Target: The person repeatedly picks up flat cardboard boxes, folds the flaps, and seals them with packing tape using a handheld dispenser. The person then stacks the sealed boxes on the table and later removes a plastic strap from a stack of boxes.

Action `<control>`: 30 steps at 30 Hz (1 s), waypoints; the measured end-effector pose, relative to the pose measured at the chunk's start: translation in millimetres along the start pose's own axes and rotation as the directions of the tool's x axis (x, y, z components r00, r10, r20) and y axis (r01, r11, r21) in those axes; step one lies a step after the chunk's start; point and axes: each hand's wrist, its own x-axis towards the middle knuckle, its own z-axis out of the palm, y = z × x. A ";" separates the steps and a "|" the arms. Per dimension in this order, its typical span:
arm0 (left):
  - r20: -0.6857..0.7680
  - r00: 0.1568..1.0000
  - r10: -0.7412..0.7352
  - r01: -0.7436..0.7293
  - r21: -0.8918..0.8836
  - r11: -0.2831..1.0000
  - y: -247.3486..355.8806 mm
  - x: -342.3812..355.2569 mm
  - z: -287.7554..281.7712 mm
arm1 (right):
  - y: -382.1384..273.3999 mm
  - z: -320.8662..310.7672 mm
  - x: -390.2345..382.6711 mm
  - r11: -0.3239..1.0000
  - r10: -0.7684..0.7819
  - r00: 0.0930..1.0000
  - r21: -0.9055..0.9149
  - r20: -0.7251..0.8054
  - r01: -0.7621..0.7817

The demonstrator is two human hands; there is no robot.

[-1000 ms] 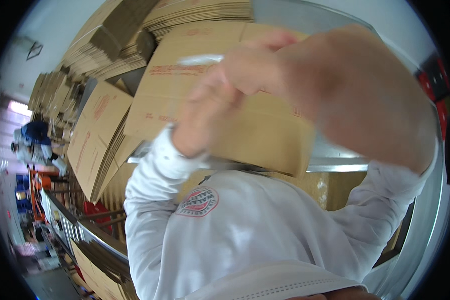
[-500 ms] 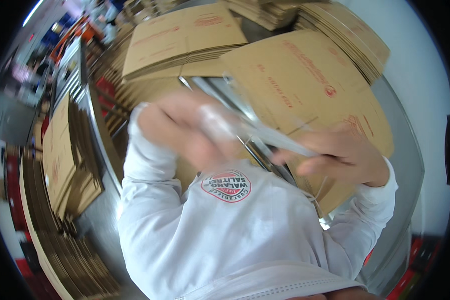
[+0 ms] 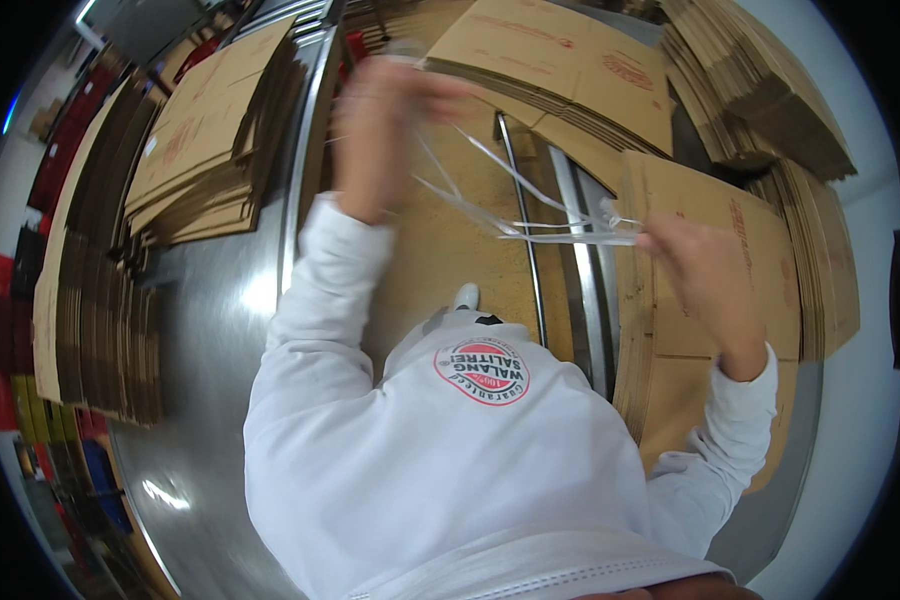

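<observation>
A loose loop of clear whitish plastic twine (image 3: 555,238) stretches between my two hands, over the gap between the tables. My right hand (image 3: 705,275) is closed on its right end, beside a stack of flattened cardboard boxes (image 3: 710,330). Raised higher, my left hand (image 3: 375,125) is smeared by motion, and strands run up to its fingers. The twine seems caught in or round that hand, though the exact grip is blurred.
More flattened boxes (image 3: 570,50) lie at the far side, with tall stacks (image 3: 740,80) at the far right. On the left, a metal table (image 3: 210,330) carries other stacks (image 3: 205,130). A metal rail (image 3: 525,220) crosses above the brown floor (image 3: 420,250).
My hands have moved apart, the left one up and away, and the twine is now spread in a loop between them. The view has turned, showing more of the left table and the floor.
</observation>
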 end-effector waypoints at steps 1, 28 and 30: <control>0.233 0.970 -0.074 0.102 -0.111 0.989 5.4 -17.1 28.4 | -21.6 1.0 13.4 0.995 -0.094 0.995 -0.028 0.024 0.095; 0.753 0.634 -0.179 0.530 -0.255 0.809 -60.7 7.9 -6.2 | 12.6 -9.2 -35.3 -0.214 0.498 0.668 0.669 -0.553 0.712; 0.485 0.865 -0.126 0.467 -0.691 0.552 -46.7 4.1 8.3 | 12.6 -9.3 -33.6 -0.272 0.513 0.651 0.614 -0.560 0.741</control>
